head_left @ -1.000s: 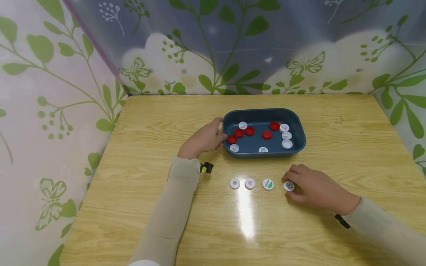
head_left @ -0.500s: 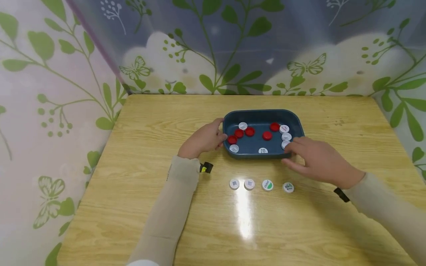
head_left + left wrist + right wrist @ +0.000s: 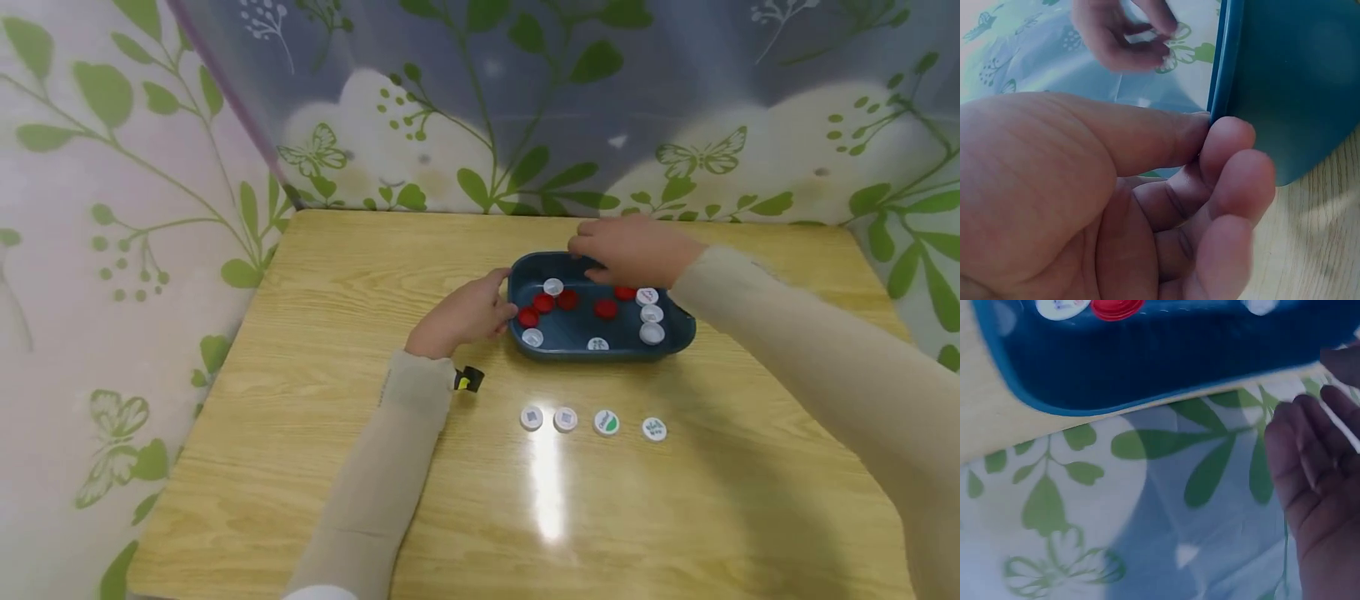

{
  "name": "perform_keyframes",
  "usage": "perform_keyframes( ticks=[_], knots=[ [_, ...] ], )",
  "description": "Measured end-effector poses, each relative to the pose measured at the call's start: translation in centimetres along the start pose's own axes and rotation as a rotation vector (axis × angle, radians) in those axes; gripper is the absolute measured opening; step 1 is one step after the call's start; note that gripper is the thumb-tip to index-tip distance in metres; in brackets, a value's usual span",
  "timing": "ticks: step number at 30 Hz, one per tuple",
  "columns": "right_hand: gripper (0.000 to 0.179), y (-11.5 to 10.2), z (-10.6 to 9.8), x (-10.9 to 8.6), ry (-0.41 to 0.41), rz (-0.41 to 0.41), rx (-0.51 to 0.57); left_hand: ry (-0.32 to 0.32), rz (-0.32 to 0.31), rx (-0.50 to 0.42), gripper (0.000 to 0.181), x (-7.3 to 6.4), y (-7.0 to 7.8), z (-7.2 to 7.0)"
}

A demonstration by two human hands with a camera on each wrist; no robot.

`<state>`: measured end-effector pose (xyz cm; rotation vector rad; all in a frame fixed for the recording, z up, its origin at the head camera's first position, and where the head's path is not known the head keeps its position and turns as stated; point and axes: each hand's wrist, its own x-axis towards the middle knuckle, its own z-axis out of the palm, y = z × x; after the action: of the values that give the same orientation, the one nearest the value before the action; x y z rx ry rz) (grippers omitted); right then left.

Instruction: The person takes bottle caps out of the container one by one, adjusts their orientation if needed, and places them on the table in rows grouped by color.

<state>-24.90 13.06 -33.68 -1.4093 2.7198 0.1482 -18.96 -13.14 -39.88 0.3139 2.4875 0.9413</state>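
My left hand (image 3: pixel 465 315) grips the left end of a dark blue plastic tub (image 3: pixel 637 355). In the left wrist view, its thumb meets the tub's rim (image 3: pixel 1225 69) and the fingers curl against the outer wall. Red bottle caps (image 3: pixel 606 309) and white bottle caps (image 3: pixel 652 333) lie scattered inside. Over the tub's far rim hovers my right hand (image 3: pixel 637 250), hiding part of that rim. Its fingers (image 3: pixel 1310 444) look loosely bent in the right wrist view, with nothing visible in them. In front of the tub, several white caps (image 3: pixel 606 422) form a row on the table.
The wooden table (image 3: pixel 337 275) meets a patterned wall covering (image 3: pixel 420 150) at the back. More of this covering rises on the left side. A black strap piece (image 3: pixel 470 379) sits at my left wrist. Bright glare (image 3: pixel 551 492) crosses the table below the row.
My right hand let go of the rightmost white cap in the row, then moved up past the tub's right end to its far rim. My left hand has stayed on the tub.
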Motion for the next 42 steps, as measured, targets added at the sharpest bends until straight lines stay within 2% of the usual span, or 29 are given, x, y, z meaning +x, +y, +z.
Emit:
perform_keyframes(
  ticks=[2,5,9,12,17,22,28,34,36,42],
  knots=[
    [0.030,-0.3,0.8,1.5,-0.051,-0.039,-0.042,-0.004,0.001,0.005,0.066,0.1,0.0,0.0],
    [0.034,-0.9,2.4,3.3,-0.112,-0.052,-0.090,0.003,0.007,0.019,0.066,0.1,0.0,0.1],
    [0.041,-1.5,4.5,5.0,-0.194,0.000,-0.095,0.005,0.003,0.038,0.066,-0.1,0.0,0.0],
    [0.036,-1.8,5.4,5.6,-0.195,0.018,-0.084,0.005,0.004,0.046,0.066,-0.2,-0.2,-0.1],
    [0.018,-1.9,6.0,5.5,-0.130,-0.012,-0.038,0.012,-0.001,0.063,0.066,-0.2,-0.2,0.1],
    [0.012,-1.5,6.5,5.3,-0.127,-0.028,0.067,0.002,-0.004,0.048,0.067,-0.2,-0.2,0.0],
    [0.015,-0.9,6.9,5.0,-0.186,0.009,0.207,0.011,0.006,0.048,0.067,-0.1,-0.2,0.0],
    [0.026,-0.8,6.7,4.8,-0.267,0.142,0.311,0.031,-0.001,0.039,0.067,-0.1,-0.3,-0.1],
    [0.030,-0.6,6.7,4.6,-0.267,0.160,0.314,0.031,-0.005,0.030,0.066,-0.1,-0.3,-0.1],
    [0.034,-0.1,6.8,3.8,-0.206,0.120,0.265,0.011,-0.009,0.016,0.066,-0.2,-0.1,-0.1]
  ],
)
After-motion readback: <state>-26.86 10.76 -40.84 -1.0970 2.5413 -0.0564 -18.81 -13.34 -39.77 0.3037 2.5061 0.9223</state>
